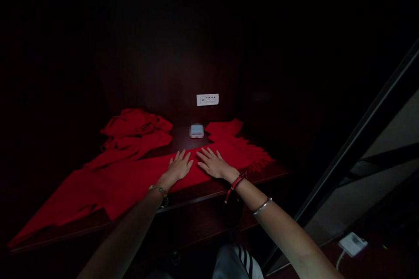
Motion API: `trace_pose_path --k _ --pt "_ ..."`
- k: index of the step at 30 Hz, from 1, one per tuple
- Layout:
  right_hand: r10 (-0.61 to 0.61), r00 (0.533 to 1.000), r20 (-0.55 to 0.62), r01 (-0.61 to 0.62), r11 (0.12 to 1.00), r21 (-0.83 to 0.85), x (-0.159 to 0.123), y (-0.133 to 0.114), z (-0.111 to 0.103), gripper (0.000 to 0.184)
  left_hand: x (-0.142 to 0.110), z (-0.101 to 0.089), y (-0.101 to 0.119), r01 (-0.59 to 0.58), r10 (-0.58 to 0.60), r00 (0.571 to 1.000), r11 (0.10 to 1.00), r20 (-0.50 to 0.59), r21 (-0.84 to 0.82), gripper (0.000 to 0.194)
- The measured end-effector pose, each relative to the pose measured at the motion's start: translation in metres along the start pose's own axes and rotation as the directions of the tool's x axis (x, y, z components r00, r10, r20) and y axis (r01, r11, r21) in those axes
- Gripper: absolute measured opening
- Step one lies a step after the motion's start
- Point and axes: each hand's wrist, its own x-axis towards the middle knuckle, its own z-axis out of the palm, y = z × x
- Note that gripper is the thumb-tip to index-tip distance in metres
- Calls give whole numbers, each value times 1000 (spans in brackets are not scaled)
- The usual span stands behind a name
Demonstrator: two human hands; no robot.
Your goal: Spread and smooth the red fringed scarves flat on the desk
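Note:
A long red scarf (108,183) lies spread across a dark wooden tabletop (209,189), its fringed end (253,157) at the right. My left hand (179,166) rests flat on the scarf with fingers stretched out. My right hand (213,163) lies flat beside it, fingers apart, also on the red cloth. The two hands nearly touch at the middle of the scarf. Bracelets circle both wrists. A second bunched red cloth (135,128) sits at the back left.
A small phone-like device (197,130) lies at the back of the table, below a white wall socket (207,99). A white box with a cable (352,244) sits on the floor at the right. A dark slanted rail (360,135) runs past the table's right side. The surroundings are very dark.

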Motion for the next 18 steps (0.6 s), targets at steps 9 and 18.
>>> trace_pose_path --k 9,18 --pt "260 961 98 -233 946 -225 -20 104 -1 55 6 16 -10 1 -1 1000 1000 1 14 59" --pt "-93 996 -15 89 982 -167 30 41 -8 62 8 15 -6 97 -97 995 995 12 4 68"
